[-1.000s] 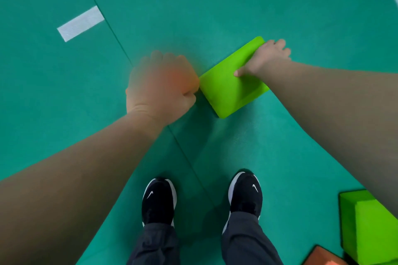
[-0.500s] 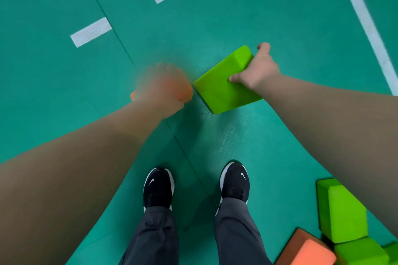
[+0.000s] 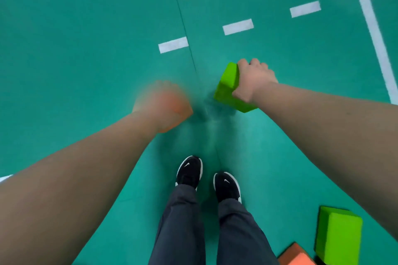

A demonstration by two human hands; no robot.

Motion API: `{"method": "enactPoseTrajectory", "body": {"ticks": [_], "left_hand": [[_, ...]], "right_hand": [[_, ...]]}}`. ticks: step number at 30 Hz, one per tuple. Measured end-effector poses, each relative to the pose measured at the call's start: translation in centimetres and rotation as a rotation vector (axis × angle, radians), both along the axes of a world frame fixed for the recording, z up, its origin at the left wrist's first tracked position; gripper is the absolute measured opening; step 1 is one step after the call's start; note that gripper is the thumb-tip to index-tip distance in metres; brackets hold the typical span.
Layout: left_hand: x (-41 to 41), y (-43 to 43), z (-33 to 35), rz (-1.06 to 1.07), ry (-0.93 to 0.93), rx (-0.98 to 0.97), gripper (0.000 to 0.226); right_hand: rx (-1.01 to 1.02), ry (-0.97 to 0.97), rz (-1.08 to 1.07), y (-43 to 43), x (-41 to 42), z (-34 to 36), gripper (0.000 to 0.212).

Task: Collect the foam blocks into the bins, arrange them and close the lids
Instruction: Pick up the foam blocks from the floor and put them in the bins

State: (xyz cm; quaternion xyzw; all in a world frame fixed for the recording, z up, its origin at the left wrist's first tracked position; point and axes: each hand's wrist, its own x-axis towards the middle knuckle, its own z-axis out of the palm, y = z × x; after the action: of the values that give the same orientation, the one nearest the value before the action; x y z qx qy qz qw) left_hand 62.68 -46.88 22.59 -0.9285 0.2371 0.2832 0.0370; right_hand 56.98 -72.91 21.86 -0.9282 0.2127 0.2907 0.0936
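Head view shows the green block (image 3: 228,86) in your right hand (image 3: 254,80), ahead of your feet and a little right of centre. Your fingers curl over its far end and your thumb lies across its near face, so the hand is closed firmly around it. The block is tilted, with one broad face turned to the left and its lower corner pointing down at the floor (image 3: 86,49); you cannot tell whether that corner touches. Your left hand (image 3: 159,103) is to the left of the block and apart from it, smeared by motion blur. An orange patch (image 3: 178,109) shows along its right and lower edge, but the blur hides how far the fingers are open and whether they hold anything. A seam (image 3: 183,17) in the floor runs from the top edge down between your hands. Beyond the hands three white dashes (image 3: 238,26) lie in a row that climbs to the right, and a white line (image 3: 372,28) runs down the far right side. Below the hands are your black shoes (image 3: 189,172) and dark grey trousers (image 3: 178,221). At the bottom right corner a second green block (image 3: 339,236) stands on end, with an orange block (image 3: 297,254) just to its left, cut off by the frame edge.
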Motion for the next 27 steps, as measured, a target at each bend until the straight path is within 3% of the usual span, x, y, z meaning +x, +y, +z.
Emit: {"method": "enactPoseTrajectory", "body": {"ticks": [5,13,18,20,27], "left_hand": [[-0.8,7.5,6.1,0.121,0.001,0.041,0.100],[-12.2,23.9,10.9,0.579,-0.052,0.025,0.070],[-26.2,38.1,12.7,0.944,-0.131,0.088,0.075],[-29.0,39.3,12.1,1.000,-0.160,0.081,0.078],[-48.7,50.6,10.5,1.409,0.051,0.032,0.083]], "right_hand": [[0.005,-0.027,0.306,7.9,5.0,5.8,0.058],[-0.007,-0.056,0.784,25.4,5.2,11.9,0.060],[0.079,-0.067,1.101,42.9,-2.1,13.1,0.058],[0.102,-0.048,1.087,45.0,-3.6,13.4,0.059],[0.168,0.022,1.427,63.7,-18.8,12.6,0.059]]}}
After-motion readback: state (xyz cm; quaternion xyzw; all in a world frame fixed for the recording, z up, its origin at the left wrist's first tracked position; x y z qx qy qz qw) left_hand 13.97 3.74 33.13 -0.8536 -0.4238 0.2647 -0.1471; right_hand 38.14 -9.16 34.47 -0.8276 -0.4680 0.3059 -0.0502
